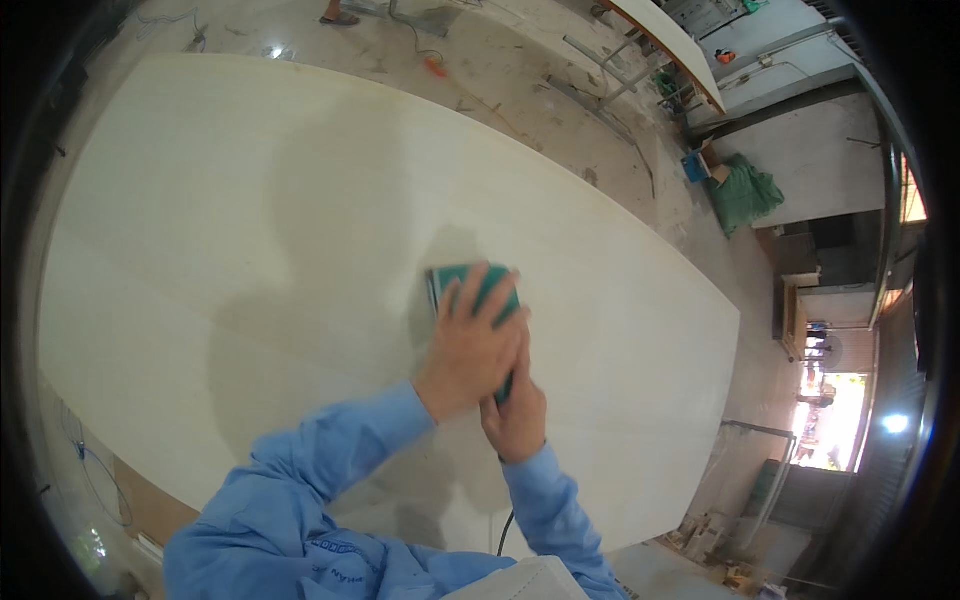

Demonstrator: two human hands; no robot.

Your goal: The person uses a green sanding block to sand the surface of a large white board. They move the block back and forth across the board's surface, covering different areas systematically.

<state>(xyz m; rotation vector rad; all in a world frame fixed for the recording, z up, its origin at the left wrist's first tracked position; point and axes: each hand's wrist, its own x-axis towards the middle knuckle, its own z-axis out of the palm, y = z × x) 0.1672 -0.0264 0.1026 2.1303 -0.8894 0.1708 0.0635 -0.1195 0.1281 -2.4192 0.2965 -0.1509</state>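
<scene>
Green sander (494, 279), one: left hand (472, 350) spread on top, right hand (519, 418) grasping its rear. White panel (620, 330): sanding, we judge; next, we need level pressure.

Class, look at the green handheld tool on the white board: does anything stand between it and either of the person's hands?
Nothing visible does. The left hand lies on top of the green tool, and the right hand appears to grip its near end.
</scene>
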